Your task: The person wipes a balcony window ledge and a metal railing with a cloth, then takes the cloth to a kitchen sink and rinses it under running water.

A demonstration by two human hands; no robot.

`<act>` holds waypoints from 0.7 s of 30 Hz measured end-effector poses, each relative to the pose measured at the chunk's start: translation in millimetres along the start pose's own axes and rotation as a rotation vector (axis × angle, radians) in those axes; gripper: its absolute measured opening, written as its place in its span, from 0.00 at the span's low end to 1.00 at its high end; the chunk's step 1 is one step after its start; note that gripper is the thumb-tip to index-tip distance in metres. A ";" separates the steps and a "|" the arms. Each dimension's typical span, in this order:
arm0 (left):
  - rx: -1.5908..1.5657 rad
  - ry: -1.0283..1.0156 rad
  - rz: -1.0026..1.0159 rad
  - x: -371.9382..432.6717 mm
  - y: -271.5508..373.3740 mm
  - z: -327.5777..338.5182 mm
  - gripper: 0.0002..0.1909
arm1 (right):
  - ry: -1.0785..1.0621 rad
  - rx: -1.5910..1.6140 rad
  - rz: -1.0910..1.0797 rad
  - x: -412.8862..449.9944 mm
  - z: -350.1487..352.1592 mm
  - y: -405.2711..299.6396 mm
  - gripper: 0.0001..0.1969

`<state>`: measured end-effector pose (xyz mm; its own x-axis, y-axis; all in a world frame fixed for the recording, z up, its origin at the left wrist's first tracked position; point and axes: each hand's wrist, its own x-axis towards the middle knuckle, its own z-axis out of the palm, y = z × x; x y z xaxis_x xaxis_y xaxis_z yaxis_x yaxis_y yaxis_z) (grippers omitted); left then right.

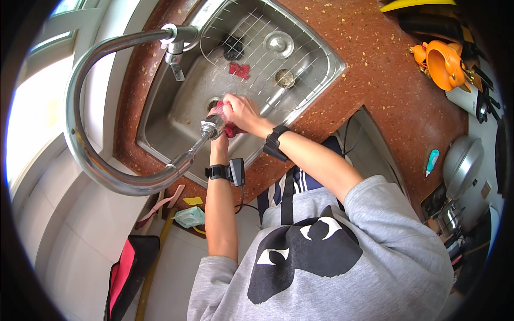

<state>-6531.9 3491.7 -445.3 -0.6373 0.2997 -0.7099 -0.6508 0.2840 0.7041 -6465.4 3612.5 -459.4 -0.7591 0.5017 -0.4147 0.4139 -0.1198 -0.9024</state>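
Observation:
Both hands are together over the stainless steel sink (188, 86), near its drain hole (213, 104). My right hand (239, 110) is closed around a bunched red cloth (232, 130). Much of my left hand (221, 138) is hidden behind the faucet's spray head (213, 126); it grips the lower part of the same cloth. The curved chrome faucet neck (78, 124) arches in front of the hands. Whether water is running cannot be seen. A smaller piece of red cloth (239, 71) lies farther up in the sink.
A wire rack (257, 30) covers the sink's far side. Around it are a black scouring pad (233, 48), a round clear lid-like piece (278, 44) and a round strainer (285, 78). An orange figurine bowl (443, 64), a turquoise bottle (432, 161) and a metal pan (464, 166) occupy the brown speckled countertop (385, 88).

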 end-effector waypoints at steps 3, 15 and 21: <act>0.298 0.177 0.288 -7.2 -5.1 7.9 0.05 | 0.342 0.145 0.057 -6.9 20.2 14.9 0.19; 0.609 0.269 0.438 -20.5 10.4 58.1 0.18 | 0.045 0.378 0.419 16.6 -3.4 -12.2 0.18; 0.601 0.253 0.159 -22.3 -0.8 31.2 0.20 | -0.007 -0.124 0.045 11.7 -6.0 -17.1 0.20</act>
<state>-6504.2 3513.2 -429.7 -0.8314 0.1781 -0.5264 -0.2444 0.7336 0.6341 -6478.3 3625.6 -448.2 -0.7417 0.4925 -0.4554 0.5058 -0.0353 -0.8619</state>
